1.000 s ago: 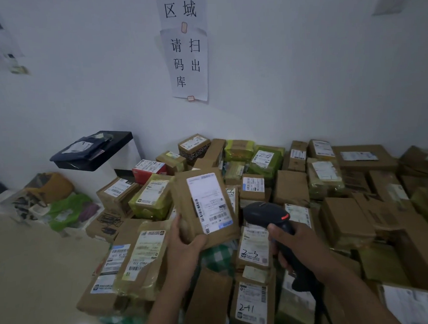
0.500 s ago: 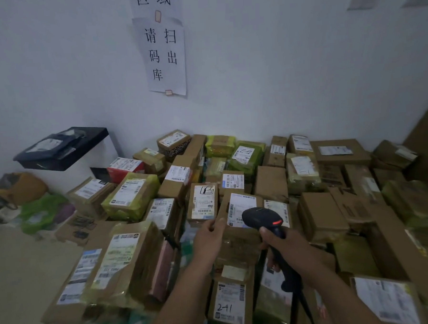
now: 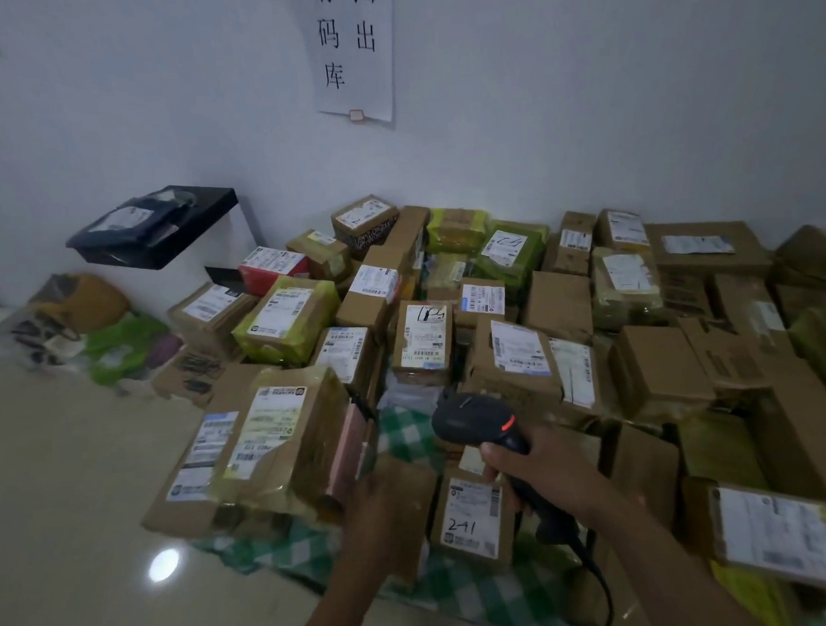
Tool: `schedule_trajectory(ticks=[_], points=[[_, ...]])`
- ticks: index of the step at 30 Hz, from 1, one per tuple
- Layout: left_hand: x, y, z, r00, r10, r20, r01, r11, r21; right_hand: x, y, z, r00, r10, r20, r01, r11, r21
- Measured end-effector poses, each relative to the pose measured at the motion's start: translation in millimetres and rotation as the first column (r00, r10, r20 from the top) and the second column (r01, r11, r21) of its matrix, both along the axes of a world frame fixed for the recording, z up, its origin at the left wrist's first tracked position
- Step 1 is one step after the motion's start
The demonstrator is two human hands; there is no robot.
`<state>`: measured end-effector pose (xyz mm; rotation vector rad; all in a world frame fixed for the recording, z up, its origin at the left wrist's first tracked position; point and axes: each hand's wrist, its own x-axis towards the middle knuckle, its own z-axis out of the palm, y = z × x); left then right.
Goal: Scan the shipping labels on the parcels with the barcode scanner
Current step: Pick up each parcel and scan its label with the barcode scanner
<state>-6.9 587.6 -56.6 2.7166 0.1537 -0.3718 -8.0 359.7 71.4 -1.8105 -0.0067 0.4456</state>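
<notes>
While the scanner [image 3: 474, 417] is gripped in the right hand [image 3: 538, 464], a plain box [image 3: 401, 500] left of it, grasped by the left hand [image 3: 383, 515], may be scanned wrongly, since no label is shown.

Black barcode scanner [image 3: 474, 417] gripped upright, brown labelled parcels [image 3: 518, 355] heaped on checked cloth

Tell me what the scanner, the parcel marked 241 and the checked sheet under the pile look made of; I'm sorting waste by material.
Scanner: looks like matte black plastic, moulded and rounded, with an orange trigger.
Parcel marked 241: brown cardboard with a white paper label.
Checked sheet: green-and-white, probably woven fabric or plastic; too blurred to tell.
</notes>
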Motion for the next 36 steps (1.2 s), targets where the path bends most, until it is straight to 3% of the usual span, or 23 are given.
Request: schedule_trajectory(ticks=[2, 9, 11, 13, 16, 19, 21, 23, 25, 27, 33, 36], points=[[-14, 5, -18, 0.996, 0.020, -0.089, -0.009, 0.993, 0.120, -5, 5, -7, 1.000, 0.012, -0.021, -0.013, 1.000, -0.004], [-29, 3, -24, 0.972, 0.190, -0.140, -0.184, 0.981, 0.055, -14, 15, -14, 0.996, -0.021, -0.091, 0.014, 0.997, -0.069], [-27, 6, -11, 0.975, 0.184, -0.124, -0.186, 0.983, -0.004, -13, 18, -13, 0.995, -0.014, -0.103, 0.008, 0.998, -0.060], [-26, 10, 5, 0.970, 0.232, -0.067, -0.240, 0.958, -0.156, -11, 23, -11, 0.994, -0.017, -0.108, 0.014, 1.000, -0.021], [-24, 15, 31, 0.925, 0.380, 0.016, -0.322, 0.805, -0.498, -7, 36, -11, 0.990, -0.083, -0.112, 0.094, 0.990, 0.101], [-20, 22, 60, 0.865, 0.497, -0.066, -0.369, 0.542, -0.755, -2, 50, -9, 0.984, -0.141, -0.113, 0.159, 0.972, 0.173], [-18, 27, 76, 0.853, 0.504, -0.138, -0.355, 0.366, -0.860, 2, 55, -7, 0.980, -0.158, -0.119, 0.176, 0.971, 0.159], [-17, 30, 87, 0.874, 0.462, -0.150, -0.316, 0.306, -0.898, 4, 58, -4, 0.981, -0.159, -0.112, 0.176, 0.970, 0.168], [-17, 32, 97, 0.898, 0.411, -0.158, -0.293, 0.289, -0.911, 6, 60, -2, 0.985, -0.151, -0.088, 0.166, 0.966, 0.196], [-16, 32, 103, 0.917, 0.372, -0.144, -0.278, 0.337, -0.900, 7, 62, 2, 0.988, -0.141, -0.060, 0.150, 0.971, 0.187], [-8, 42, 110, 0.940, 0.339, -0.030, -0.210, 0.510, -0.834, 15, 46, 15, 0.999, 0.015, 0.042, -0.015, 1.000, 0.006], [6, 56, 123, 0.946, 0.324, -0.009, -0.188, 0.527, -0.829, 19, 29, 28, 0.996, 0.053, 0.074, -0.048, 0.997, -0.068]])
